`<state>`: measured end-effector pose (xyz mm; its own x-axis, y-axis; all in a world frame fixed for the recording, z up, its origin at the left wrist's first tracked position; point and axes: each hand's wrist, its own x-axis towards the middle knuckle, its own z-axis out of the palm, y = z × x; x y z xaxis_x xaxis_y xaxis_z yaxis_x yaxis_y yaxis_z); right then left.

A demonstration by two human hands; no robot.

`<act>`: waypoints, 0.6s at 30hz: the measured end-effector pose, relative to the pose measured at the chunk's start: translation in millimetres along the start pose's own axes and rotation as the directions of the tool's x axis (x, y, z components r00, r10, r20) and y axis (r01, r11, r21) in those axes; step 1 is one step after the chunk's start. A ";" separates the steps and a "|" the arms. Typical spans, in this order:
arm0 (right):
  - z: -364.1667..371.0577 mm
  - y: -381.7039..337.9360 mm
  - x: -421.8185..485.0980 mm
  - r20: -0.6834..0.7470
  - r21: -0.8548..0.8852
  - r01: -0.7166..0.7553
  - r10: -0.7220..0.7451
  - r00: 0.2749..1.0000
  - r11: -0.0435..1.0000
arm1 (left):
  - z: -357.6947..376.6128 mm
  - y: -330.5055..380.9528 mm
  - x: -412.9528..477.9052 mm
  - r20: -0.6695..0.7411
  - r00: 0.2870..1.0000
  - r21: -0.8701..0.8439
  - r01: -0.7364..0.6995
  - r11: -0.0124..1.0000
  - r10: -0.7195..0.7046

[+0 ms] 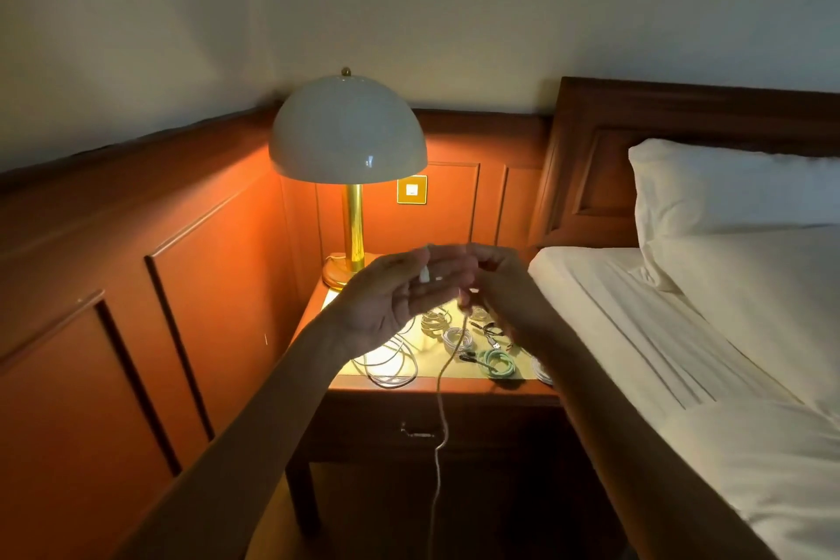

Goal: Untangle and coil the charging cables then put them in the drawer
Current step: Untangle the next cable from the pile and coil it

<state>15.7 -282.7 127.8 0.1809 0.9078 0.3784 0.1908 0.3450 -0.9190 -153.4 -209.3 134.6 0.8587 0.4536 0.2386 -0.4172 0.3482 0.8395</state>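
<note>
Your wooden nightstand (472, 387) sits at lower centre of the frame, with the brass lamp (350, 141) at its back left corner. A loose white cable (391, 361) lies front left. To its right lie a beige coil (432, 321), a white coil (457, 339), a black cable (493, 329) and a green coil (497, 361).

There is only one camera. It sits on the person's head and looks forward and down, very wide. The left hand (386, 305) and right hand (497, 286) are close, in the middle. Just past them stands the small brown wooden counter (472, 386).
</note>
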 end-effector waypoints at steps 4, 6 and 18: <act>35.6 25.2 -31.4 -0.091 0.001 -0.207 0.206 0.974 0.978 | -13.0 -14.2 20.5 -0.197 0.967 -0.014 -0.165 0.986 0.159; 35.2 22.6 -40.3 -0.049 -0.298 -0.196 0.190 0.980 0.934 | -24.2 -25.6 24.9 -0.265 0.917 0.380 -0.185 0.906 0.298; -26.0 -44.8 -29.1 0.176 -0.272 0.082 -0.034 0.984 0.959 | -1.3 -2.4 -13.7 0.344 0.884 0.475 0.127 0.871 -0.317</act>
<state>27.0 -330.8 160.8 0.0016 0.9233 0.3841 0.4601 0.3404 -0.8201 -164.5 -215.2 128.6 0.9936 0.0086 0.1131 -0.1128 -0.0294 0.9932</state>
